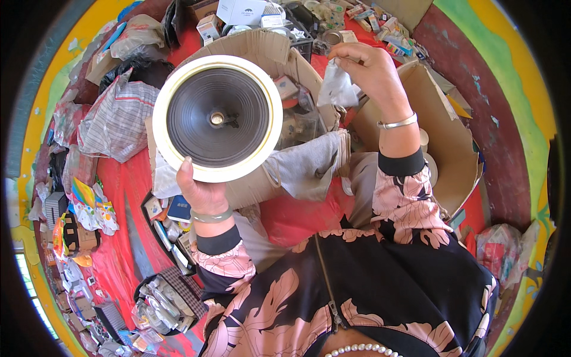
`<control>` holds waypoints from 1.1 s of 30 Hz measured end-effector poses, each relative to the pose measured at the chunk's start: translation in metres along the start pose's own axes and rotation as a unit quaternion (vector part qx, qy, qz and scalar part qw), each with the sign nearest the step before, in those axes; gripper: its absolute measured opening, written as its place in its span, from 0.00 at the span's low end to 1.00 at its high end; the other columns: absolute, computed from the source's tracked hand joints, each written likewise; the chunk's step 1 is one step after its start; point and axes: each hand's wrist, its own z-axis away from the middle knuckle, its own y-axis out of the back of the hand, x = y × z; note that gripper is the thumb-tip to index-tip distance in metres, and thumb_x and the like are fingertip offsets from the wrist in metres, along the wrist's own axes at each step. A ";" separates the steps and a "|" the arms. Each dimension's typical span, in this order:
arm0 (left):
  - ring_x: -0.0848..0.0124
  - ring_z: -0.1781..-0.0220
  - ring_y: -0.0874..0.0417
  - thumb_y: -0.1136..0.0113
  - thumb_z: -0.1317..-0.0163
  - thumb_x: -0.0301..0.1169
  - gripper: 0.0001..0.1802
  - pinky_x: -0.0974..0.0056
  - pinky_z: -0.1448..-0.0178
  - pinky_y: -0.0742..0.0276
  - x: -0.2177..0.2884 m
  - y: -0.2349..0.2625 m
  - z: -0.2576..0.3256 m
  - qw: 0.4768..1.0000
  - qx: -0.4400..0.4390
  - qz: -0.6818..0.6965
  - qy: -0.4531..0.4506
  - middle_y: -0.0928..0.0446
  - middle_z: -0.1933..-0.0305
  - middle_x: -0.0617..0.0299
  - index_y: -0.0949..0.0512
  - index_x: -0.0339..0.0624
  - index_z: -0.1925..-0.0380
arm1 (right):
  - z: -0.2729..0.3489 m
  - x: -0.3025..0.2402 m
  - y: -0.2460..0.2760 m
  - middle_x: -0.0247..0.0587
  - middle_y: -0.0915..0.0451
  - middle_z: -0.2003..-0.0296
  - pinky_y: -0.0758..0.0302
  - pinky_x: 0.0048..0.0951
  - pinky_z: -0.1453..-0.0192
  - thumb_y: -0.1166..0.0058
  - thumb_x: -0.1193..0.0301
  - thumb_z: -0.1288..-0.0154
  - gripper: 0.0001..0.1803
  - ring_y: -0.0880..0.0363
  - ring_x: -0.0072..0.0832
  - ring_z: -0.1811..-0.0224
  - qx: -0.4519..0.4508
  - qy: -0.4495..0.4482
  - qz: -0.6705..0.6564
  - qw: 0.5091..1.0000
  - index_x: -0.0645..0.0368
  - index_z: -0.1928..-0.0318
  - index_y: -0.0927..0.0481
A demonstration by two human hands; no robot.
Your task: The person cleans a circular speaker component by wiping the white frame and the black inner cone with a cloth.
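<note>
I see a person whose two hands are well apart. The left hand [204, 196] grips a round disc [217, 116] at its lower edge; the thumb lies upon the pale rim and the other fingers are hidden behind. The disc has a dark, ringed face with a small knob in the centre, and it is held above an open cardboard box [256, 43]. The right hand [372, 71], raised, pinches a thin white piece [338, 88], cloth or plastic, I cannot tell which. This piece hangs near a second cardboard box [449, 140]. A grey cloth [309, 163] drapes over the first box's near edge. At left lies a checked bag [119, 116].
</note>
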 end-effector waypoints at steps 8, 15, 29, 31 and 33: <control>0.64 0.44 0.27 0.43 0.48 0.35 0.30 0.57 0.39 0.31 -0.003 -0.003 0.000 0.999 -0.005 0.000 0.043 0.29 0.46 0.55 0.35 0.36 0.45 | -0.001 -0.035 -0.003 0.43 0.24 0.79 0.29 0.29 0.70 0.53 0.72 0.39 0.07 0.23 0.33 0.75 0.130 0.014 -0.089 0.987 0.56 0.60 0.25; 0.62 0.43 0.27 0.43 0.48 0.35 0.31 0.57 0.37 0.33 -0.012 0.002 0.000 0.998 -0.036 -0.023 0.051 0.29 0.44 0.53 0.36 0.34 0.43 | 0.010 -0.076 -0.023 0.34 0.23 0.75 0.31 0.15 0.75 0.54 0.76 0.39 0.08 0.28 0.16 0.78 0.054 -0.127 -0.416 0.899 0.62 0.61 0.24; 0.60 0.45 0.27 0.44 0.52 0.29 0.33 0.58 0.39 0.31 -0.016 -0.002 0.004 0.990 -0.101 -0.092 0.044 0.30 0.45 0.51 0.38 0.32 0.43 | 0.037 -0.083 -0.082 0.57 0.26 0.52 0.33 0.38 0.44 0.50 0.73 0.41 0.21 0.29 0.48 0.48 -0.011 0.199 -0.047 0.979 0.69 0.48 0.30; 0.64 0.48 0.25 0.40 0.56 0.24 0.35 0.62 0.42 0.30 -0.011 -0.015 0.008 0.991 -0.091 -0.060 0.079 0.29 0.48 0.53 0.38 0.33 0.44 | 0.036 -0.086 -0.082 0.57 0.26 0.53 0.32 0.39 0.44 0.50 0.73 0.41 0.20 0.29 0.48 0.48 -0.002 0.211 -0.070 0.975 0.68 0.48 0.29; 0.64 0.48 0.25 0.39 0.57 0.25 0.36 0.62 0.42 0.30 -0.010 -0.020 0.010 0.989 -0.099 -0.067 0.086 0.29 0.48 0.53 0.38 0.32 0.44 | 0.036 -0.087 -0.082 0.57 0.26 0.53 0.32 0.39 0.44 0.49 0.74 0.42 0.20 0.28 0.48 0.49 0.001 0.222 -0.093 0.971 0.67 0.48 0.28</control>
